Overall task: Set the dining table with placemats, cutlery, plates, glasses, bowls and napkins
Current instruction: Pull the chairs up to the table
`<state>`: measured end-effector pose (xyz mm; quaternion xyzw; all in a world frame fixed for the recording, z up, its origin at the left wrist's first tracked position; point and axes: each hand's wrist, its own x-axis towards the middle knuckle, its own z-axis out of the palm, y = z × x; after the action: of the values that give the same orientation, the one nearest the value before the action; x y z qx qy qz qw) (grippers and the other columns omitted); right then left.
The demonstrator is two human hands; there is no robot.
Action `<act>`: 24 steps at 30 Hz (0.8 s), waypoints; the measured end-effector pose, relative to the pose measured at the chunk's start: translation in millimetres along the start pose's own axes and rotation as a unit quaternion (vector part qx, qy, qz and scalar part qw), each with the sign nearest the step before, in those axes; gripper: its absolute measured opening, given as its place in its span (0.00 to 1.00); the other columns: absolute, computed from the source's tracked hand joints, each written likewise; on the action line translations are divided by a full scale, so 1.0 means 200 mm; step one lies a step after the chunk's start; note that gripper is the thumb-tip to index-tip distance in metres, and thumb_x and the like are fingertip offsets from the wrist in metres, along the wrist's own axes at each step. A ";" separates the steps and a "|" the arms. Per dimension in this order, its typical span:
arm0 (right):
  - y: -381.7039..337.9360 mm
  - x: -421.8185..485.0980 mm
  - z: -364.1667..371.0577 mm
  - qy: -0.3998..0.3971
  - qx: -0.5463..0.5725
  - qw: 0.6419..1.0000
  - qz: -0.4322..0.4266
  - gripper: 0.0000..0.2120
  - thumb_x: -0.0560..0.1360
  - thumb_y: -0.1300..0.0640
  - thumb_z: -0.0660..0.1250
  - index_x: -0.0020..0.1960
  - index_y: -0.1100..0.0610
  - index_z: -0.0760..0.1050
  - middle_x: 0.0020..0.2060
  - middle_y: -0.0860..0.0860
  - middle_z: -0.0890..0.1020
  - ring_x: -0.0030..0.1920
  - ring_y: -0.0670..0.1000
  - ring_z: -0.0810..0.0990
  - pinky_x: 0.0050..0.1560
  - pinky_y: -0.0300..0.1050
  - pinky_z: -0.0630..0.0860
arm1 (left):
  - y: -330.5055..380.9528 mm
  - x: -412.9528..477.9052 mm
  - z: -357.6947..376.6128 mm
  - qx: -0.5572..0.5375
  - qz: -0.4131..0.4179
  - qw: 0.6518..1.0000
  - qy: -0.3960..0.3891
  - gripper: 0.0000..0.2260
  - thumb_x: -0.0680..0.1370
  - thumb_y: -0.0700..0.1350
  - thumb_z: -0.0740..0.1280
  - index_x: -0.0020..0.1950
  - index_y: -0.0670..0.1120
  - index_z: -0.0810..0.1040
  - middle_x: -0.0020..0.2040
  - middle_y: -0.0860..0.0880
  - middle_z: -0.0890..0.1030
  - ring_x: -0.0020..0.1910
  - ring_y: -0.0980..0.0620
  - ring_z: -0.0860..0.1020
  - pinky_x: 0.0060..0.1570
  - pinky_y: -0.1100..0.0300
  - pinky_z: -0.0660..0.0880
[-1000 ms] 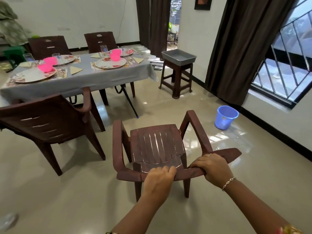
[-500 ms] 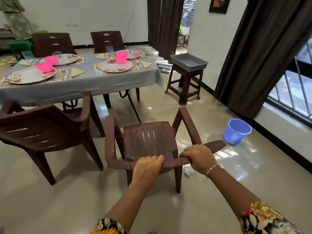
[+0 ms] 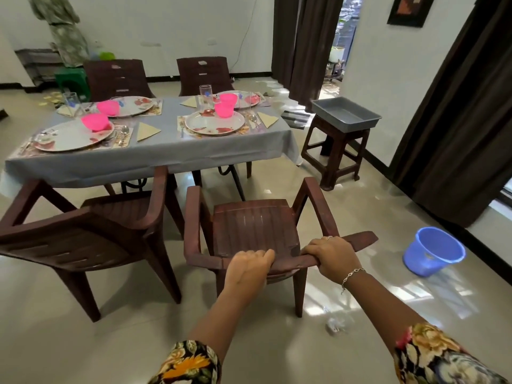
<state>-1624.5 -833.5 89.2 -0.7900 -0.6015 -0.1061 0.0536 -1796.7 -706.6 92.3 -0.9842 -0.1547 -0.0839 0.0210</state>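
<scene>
From the head view, you are gripping the top rail of a brown plastic chair (image 3: 255, 228) with both hands: your left hand (image 3: 246, 268) is sitting near the middle of the rail and your right hand (image 3: 331, 254) is further along to the right, and the fingers (image 3: 261, 253) of both are curling fully over the rail's edge, closed tight on it with nothing else in them. The chair is facing the table (image 3: 166, 146), with its seat front near the hanging cloth but not tucked under it. It is standing just beside a second chair (image 3: 110, 217) on your left, which is sitting at an angle to the table. The table is looking laid. Four flowered plates (image 3: 214, 123) are resting on placemats (image 3: 124, 140), pink bowls (image 3: 95, 121) are sitting on them, and glasses (image 3: 205, 92) are standing toward the far side. Folded napkins (image 3: 146, 131) and cutlery (image 3: 253, 121) are lying alongside the plates. To my eye you are past the laying itself and are bringing the seating into place at the near right setting. The next move is calling for a straight push forward, keeping the chair's arms clear of the second chair and lining the seat up with the plate in front of it. Go gently near the cloth so the arms are not snagging it and dragging the settings. A blue bucket (image 3: 433, 250) is sitting on the floor well to your right, and a grey tray (image 3: 345, 113) is resting on a stool (image 3: 335, 153) past the table's end.
</scene>
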 end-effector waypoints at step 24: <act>0.61 0.91 0.25 -0.050 0.021 0.998 -0.034 0.11 0.71 0.56 0.63 0.50 0.48 0.80 0.41 0.47 0.83 0.43 0.53 0.81 0.43 0.47 0.77 | -0.35 0.91 0.12 -0.024 -0.098 0.995 -0.020 0.13 0.76 0.38 0.56 0.60 0.47 0.70 0.55 0.48 0.78 0.53 0.45 0.76 0.44 0.58 0.61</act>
<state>-1455.4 -684.7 87.8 -0.7720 -0.6322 -0.0555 0.0365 -1644.1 -584.6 101.0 -0.9659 -0.2488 -0.0701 -0.0144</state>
